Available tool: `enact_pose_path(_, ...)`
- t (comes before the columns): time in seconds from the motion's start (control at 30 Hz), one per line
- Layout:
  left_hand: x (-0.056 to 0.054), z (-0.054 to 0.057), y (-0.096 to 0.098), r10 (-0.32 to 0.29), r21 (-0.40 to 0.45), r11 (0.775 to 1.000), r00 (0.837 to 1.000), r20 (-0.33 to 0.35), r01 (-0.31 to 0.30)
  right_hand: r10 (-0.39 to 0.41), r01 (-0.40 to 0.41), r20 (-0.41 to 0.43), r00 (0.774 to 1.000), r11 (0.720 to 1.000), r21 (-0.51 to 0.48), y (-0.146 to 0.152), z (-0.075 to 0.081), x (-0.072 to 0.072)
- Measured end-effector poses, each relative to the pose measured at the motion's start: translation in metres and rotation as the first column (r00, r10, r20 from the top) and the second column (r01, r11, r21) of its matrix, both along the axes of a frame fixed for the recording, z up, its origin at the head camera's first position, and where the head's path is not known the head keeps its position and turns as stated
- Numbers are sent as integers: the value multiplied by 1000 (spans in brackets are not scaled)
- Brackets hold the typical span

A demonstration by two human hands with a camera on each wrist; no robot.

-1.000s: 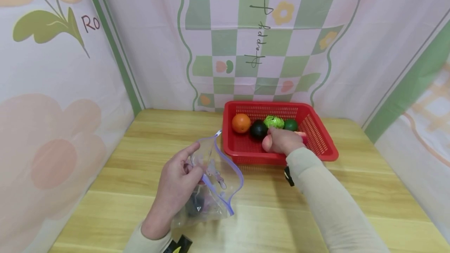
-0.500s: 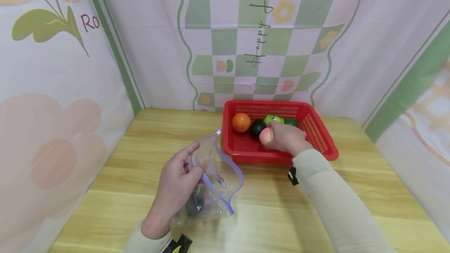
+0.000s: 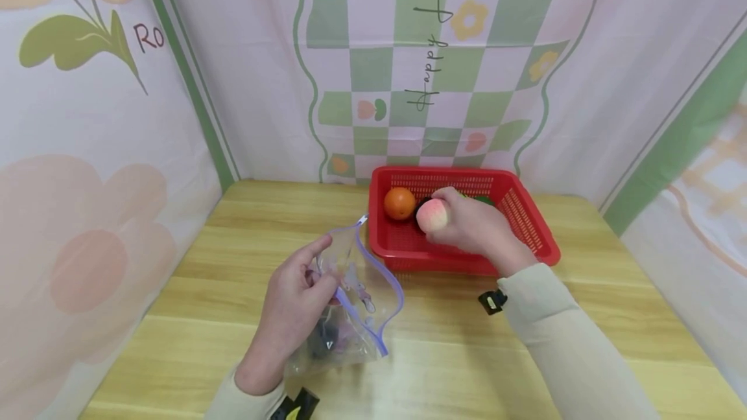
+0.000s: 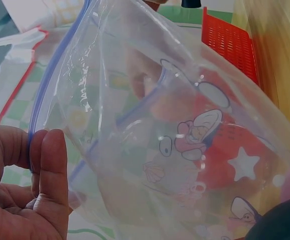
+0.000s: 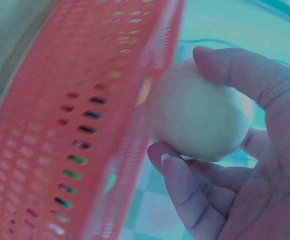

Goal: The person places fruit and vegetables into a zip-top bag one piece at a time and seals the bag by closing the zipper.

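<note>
The two hands are well apart, each clamped on its own thing; the right hand grips a pink-and-pale peach, thumb on one side and fingertips on the other, and holds it up over the red basket; in the right wrist view the fruit's pale side shows, just beside the basket's slotted wall.

The left hand pinches the purple-edged mouth of a clear bag between thumb and fingers, the index finger reaching out along it; the bag's mouth gapes towards the basket, its side carries small cartoon prints, and a dark rounded item lies inside — what it is, I cannot tell.

In the basket an orange sits near the left wall; a dark fruit is partly hidden behind the peach; a green item shows past the right hand's knuckles.

Beneath everything is a wood-grain table; behind it hangs a cloth with green-and-white checks, flowers and lettering.
</note>
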State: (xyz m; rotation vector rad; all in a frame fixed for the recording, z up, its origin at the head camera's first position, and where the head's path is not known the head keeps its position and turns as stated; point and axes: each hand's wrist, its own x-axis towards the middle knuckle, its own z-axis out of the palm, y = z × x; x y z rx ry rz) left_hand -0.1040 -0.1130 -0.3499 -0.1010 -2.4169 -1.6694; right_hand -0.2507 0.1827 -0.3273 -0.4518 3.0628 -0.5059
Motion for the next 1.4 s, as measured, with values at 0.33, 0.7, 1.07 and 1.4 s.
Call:
enact_pose_path(0.33, -1, 0, -2, -14, -4, 1000, 999, -36, 14, 112, -121, -54, 992, 964, -236, -26, 27, 53)
enact_pose_path(0.7, -1, 1, -1, -9, 28, 1000, 1000, -8, 9, 383, -425, -201, 902, 869, -253, -64, 33, 105)
enact_pose_path(1.07, 1, 1, -2, 5, 19, 1000, 1000, -15, -5, 403, -419, -169, 899, 905, -73, -80, 14, 109)
enact_pose_path(1.4, -2, -1, -1, 16, 5, 1000, 999, -36, -16, 449, -450, -156, 880, 892, 33, -89, 11, 113)
